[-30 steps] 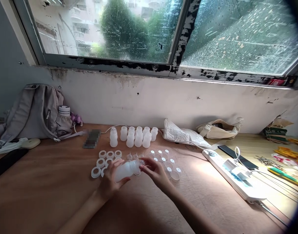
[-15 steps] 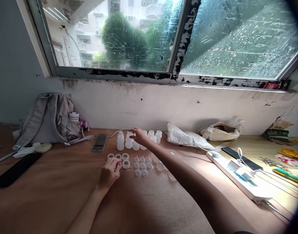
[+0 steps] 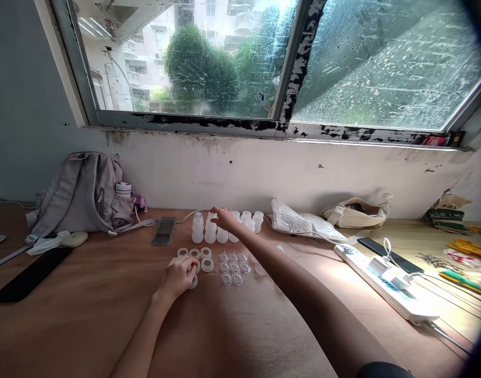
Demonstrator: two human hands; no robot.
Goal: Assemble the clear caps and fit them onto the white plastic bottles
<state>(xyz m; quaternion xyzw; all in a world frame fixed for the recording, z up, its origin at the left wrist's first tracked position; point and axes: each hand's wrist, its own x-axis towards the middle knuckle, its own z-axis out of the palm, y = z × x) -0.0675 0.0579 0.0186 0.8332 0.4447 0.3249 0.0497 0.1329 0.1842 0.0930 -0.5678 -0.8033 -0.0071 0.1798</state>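
Note:
A row of frosted white bottles stands near the wall. My right hand reaches over them, its bent fingers at the top of the second bottle from the left; whether they grip it is hard to tell. Lower left, my left hand rests among white rings, fingers bent together; what they hold, if anything, is hidden. Right of the rings lie several clear round pieces with raised tips. Flat translucent discs lie partly under my right forearm.
At the left are a grey backpack, a long black object and a blurred phone-like item. On the right are a white package, a beige pouch, a power strip and a dark phone.
The view has shifted slightly, so table items appear a little further right. My right fingers are nearer the second bottle's top. My left hand remains at the rings.

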